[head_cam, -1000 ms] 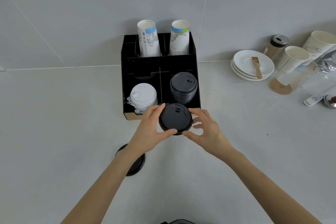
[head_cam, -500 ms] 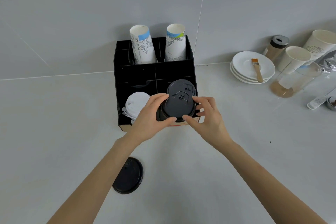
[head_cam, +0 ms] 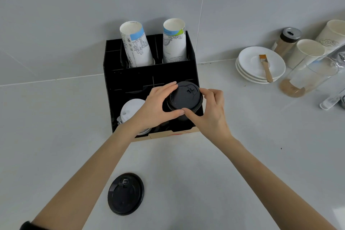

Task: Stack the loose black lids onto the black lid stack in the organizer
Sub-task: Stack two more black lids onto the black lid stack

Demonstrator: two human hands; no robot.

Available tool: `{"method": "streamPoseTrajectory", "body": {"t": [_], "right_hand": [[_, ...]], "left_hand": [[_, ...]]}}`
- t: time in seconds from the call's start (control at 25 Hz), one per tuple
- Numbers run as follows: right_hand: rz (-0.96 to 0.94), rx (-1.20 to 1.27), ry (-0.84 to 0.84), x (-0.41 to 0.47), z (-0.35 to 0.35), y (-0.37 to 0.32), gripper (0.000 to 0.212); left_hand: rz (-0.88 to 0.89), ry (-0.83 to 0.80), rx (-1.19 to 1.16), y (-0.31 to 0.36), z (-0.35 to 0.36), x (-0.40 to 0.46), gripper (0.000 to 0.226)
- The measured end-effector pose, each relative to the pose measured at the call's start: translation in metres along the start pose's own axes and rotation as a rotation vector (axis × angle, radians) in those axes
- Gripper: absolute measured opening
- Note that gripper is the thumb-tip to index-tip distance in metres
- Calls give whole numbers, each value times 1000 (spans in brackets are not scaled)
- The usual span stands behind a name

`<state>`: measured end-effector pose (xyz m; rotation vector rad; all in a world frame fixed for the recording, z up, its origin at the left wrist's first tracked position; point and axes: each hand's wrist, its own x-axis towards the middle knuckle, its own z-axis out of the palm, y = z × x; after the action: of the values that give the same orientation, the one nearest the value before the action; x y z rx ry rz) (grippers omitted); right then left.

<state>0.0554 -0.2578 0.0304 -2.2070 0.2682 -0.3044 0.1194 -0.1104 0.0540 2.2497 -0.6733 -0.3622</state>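
Note:
A black lid (head_cam: 183, 95) sits on top of the black lid stack (head_cam: 183, 113) in the front right compartment of the black organizer (head_cam: 112, 87). My left hand (head_cam: 158, 106) grips the lid's left rim with thumb and fingers. My right hand (head_cam: 212, 112) pinches its right and front rim. Most of the stack below is hidden by the lid and my hands. A second loose black lid (head_cam: 125, 194) lies flat on the counter, near my left forearm.
A white lid stack (head_cam: 128, 111) fills the front left compartment. Two paper cup stacks (head_cam: 137, 45) stand in the organizer's back row. At the right are white saucers (head_cam: 248, 61) with a brush (head_cam: 266, 67), a glass (head_cam: 308, 76), paper cups and a shaker.
Both hands carried the black lid away from me, from in front of the organizer to over the black lid stack, and lowered it onto the stack. The view shifted, showing the counter lid fully.

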Motion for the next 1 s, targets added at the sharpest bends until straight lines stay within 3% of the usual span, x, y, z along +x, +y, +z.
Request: {"method": "streamPoseTrajectory", "body": {"t": [0.4,1.0], "right_hand": [[74,-34,67,5,24,5,65],[90,-89,23,4,23,3,69]], "left_hand": [[26,10,20,-13,4,23,48],[8,20,64,-16,10,27,56]]}}
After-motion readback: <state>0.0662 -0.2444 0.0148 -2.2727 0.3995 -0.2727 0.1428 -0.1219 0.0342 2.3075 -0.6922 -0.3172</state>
